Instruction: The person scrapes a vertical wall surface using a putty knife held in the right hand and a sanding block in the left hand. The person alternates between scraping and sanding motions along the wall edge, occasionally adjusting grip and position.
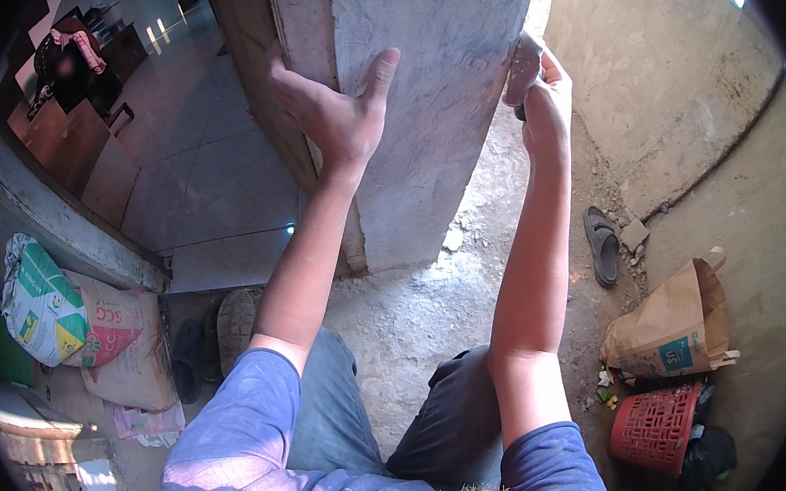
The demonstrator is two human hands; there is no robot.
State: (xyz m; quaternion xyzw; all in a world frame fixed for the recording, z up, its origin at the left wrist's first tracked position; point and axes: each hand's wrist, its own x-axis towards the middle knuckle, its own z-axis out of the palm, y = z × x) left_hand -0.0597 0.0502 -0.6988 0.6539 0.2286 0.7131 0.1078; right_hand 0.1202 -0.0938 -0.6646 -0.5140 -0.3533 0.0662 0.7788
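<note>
My left hand (348, 117) is spread at the left edge of a grey plastered wall end (419, 137). Its thumb points up and its fingers reach toward the door frame (293, 23); whether the palm presses on the plaster I cannot tell. Higher on the right, my right hand (549, 109) grips a hand tool with a flat, plaster-smeared blade (523, 72), possibly a trowel. That blade lies along the right edge of the wall end. Fingers hide most of the tool's handle.
Rough concrete floor (393, 328) spreads below. To the right are a grey sandal (601, 244), a paper bag (664, 322) and a red plastic basket (652, 425). Cement sacks (126, 342) lean at left beside shoes (234, 323). A tiled room (211, 183) opens through the doorway.
</note>
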